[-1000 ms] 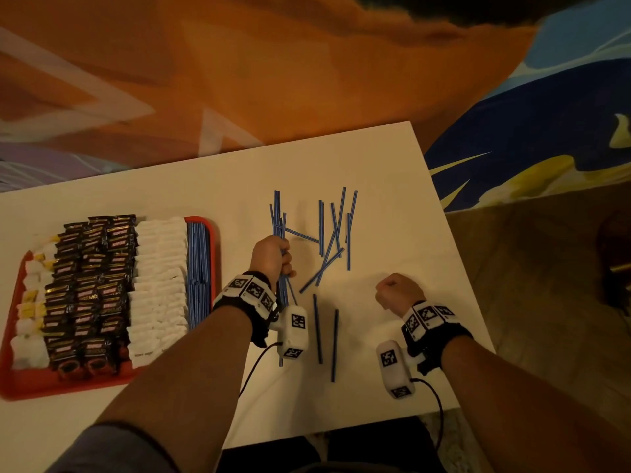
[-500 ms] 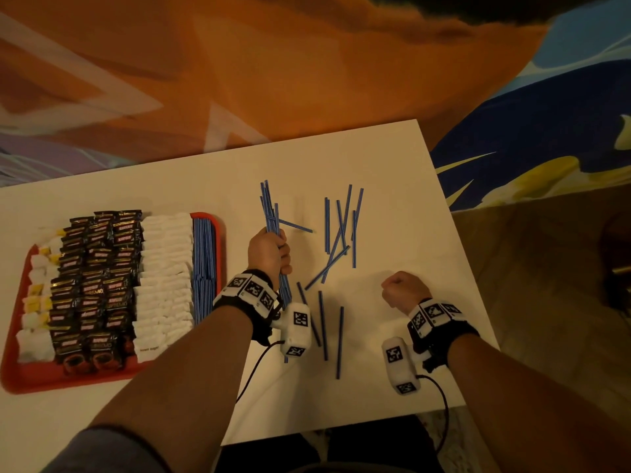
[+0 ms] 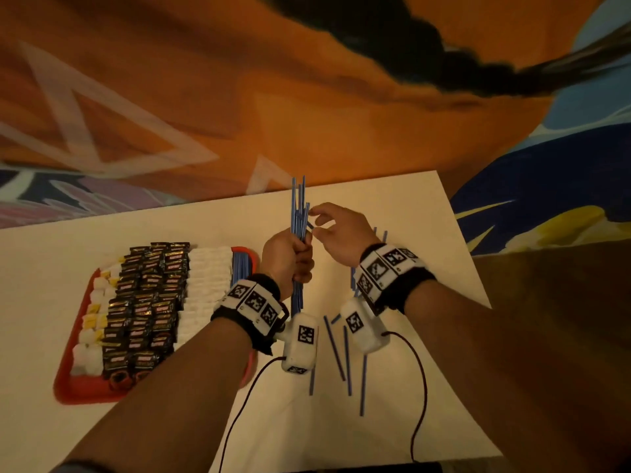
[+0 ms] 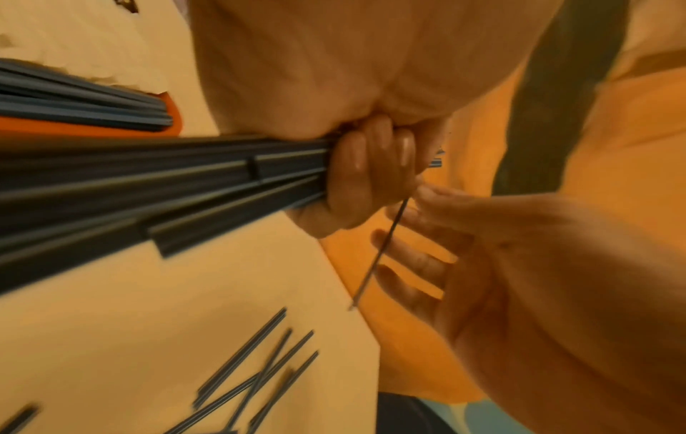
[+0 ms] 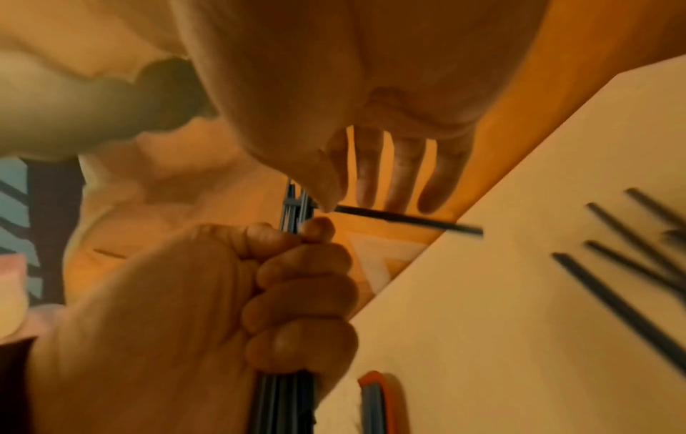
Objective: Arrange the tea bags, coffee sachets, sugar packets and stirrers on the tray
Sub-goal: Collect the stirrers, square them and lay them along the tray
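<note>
Bundle of blue stirrers (image 3: pixel 297 213) is clenched upright in left hand (image 3: pixel 286 257), above table (image 3: pixel 403 206), right of tray (image 3: pixel 73 387). One stray stirrer (image 5: pixel 408 219) is pinched by right hand (image 3: pixel 336 233). Risk: uneven ends, bundle may be spilled if grip is loosened.

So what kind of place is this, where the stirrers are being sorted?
Hard to say for certain; it looks like a room with a small white table set before a painted orange and blue mural wall, with wood flooring at the right.
</note>
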